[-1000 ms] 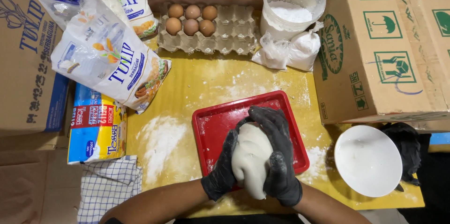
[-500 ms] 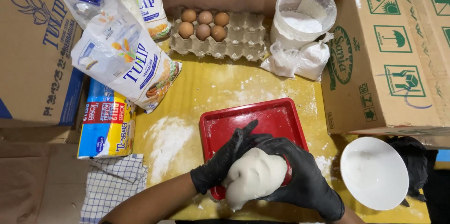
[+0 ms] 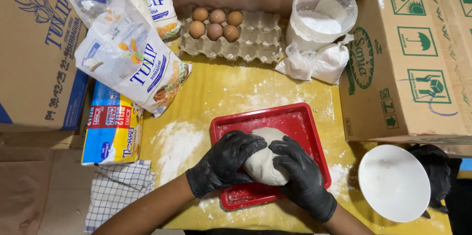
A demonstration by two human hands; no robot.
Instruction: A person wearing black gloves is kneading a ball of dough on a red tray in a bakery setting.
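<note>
Behind, white-blue flour bag (image 3: 130, 63) leans beside egg tray (image 3: 246, 38).

Six brown eggs (image 3: 215, 23) in a grey egg tray (image 3: 255, 43) at the far edge of my yellow floured surface (image 3: 221, 92), white tub of flour (image 3: 322, 16), two flour bags (image 3: 130, 53), white bowl (image 3: 393, 183) right, checked cloth (image 3: 118, 190) left, cardboard boxes (image 3: 408, 58) either side.

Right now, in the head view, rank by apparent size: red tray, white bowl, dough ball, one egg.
1. Red tray
2. White bowl
3. Dough ball, partly covered by both gloved hands, so its size is approximate
4. Egg
</note>
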